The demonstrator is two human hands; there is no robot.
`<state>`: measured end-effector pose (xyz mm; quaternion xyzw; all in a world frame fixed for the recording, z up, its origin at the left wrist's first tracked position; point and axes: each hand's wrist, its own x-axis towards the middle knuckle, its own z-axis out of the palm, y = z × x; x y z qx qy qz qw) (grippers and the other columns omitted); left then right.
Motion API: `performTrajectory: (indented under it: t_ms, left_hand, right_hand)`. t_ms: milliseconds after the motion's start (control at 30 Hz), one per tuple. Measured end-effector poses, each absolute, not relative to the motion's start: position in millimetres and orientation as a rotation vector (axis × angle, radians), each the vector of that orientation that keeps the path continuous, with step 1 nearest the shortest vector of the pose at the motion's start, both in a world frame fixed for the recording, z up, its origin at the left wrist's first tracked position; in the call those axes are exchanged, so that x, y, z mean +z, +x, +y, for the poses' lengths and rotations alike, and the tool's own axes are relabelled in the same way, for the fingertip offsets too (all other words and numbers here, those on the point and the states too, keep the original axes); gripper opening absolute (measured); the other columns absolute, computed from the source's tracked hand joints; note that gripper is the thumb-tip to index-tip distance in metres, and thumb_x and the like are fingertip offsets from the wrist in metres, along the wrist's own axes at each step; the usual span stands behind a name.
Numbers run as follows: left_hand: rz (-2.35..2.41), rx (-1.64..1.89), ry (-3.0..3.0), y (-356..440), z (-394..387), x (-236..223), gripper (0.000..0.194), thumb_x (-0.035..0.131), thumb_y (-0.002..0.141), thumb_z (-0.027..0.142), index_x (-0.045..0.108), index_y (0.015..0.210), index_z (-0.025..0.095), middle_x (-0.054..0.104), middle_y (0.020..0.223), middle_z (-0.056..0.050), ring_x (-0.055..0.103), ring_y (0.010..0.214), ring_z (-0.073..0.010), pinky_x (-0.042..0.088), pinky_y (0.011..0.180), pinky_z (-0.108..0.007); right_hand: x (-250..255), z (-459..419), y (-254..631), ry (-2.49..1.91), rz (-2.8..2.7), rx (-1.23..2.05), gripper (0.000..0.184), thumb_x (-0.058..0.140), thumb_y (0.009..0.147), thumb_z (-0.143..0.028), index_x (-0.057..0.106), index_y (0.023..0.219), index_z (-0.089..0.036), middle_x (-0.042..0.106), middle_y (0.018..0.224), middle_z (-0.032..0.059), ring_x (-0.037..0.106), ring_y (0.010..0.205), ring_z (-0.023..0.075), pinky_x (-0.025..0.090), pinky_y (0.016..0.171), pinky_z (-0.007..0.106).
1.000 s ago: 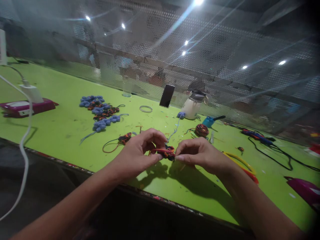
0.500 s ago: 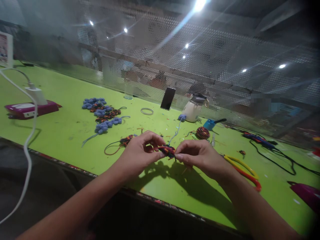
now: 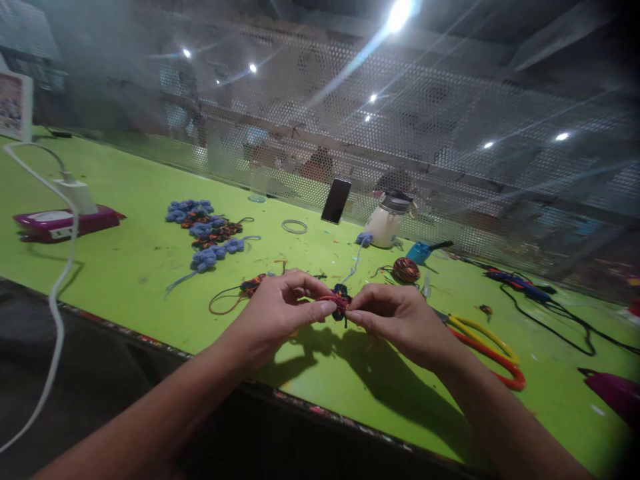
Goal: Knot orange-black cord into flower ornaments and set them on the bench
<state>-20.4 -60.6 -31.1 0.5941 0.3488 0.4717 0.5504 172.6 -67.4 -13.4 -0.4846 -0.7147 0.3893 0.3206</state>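
1. Centrally, a small multicoloured crochet piece (image 3: 341, 303) sits between both hands' fingertips, just above the green table (image 3: 145, 287).
2. The left hand (image 3: 283, 310) pinches its left side, thumb in front; the right hand (image 3: 397, 313) closes thumb and forefinger narrowly at its right edge.
3. Its visible part runs roughly upright, a short dark end pointing down; fingers cover the sides, so its full long axis cannot be told.
4. Another multicoloured yarn piece (image 3: 251, 285) lies just beside the left hand, partly hidden by it.
5. Yellow-and-orange-handled scissors (image 3: 500, 378) lie by the right forearm, partly covered.
6. Beyond are a variegated yarn ball (image 3: 406, 270) and, leftward, blue crochet flowers (image 3: 204, 260).
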Motion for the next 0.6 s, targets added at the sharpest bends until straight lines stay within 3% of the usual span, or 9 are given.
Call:
performTrajectory:
  t_ms: [200, 600]
  left_hand:
    - [0.914, 1.120, 1.410, -18.3, -60.9, -31.5, 0.015, 0.070, 0.063, 0.024, 0.063, 0.071, 0.014, 0.060, 0.069, -0.002, 0.054, 0.061, -0.0122, 0.039, 0.053, -0.022]
    - [0.864, 1.149, 1.384, -18.4, -61.7, -31.1, 0.013, 0.069, 0.065, 0.020, 0.060, 0.072, 0.013, 0.058, 0.074, -0.001, 0.053, 0.064, -0.0107, 0.038, 0.055, -0.021]
  right_hand:
    - [-15.0, -67.2, 170.6, -1.281, -1.945, 0.879, 0.018, 0.065, 0.072, -0.032, 0.064, 0.072, -0.013, 0.056, 0.058, 0.0003, 0.051, 0.051, 0.0093, 0.044, 0.046, 0.021]
    - [-18.3, -66.1, 170.9, -1.268, -1.824, 1.110, 0.024, 0.066, 0.071, -0.036, 0.062, 0.075, -0.013, 0.048, 0.052, -0.0032, 0.043, 0.043, 0.0059, 0.039, 0.041, 0.019]
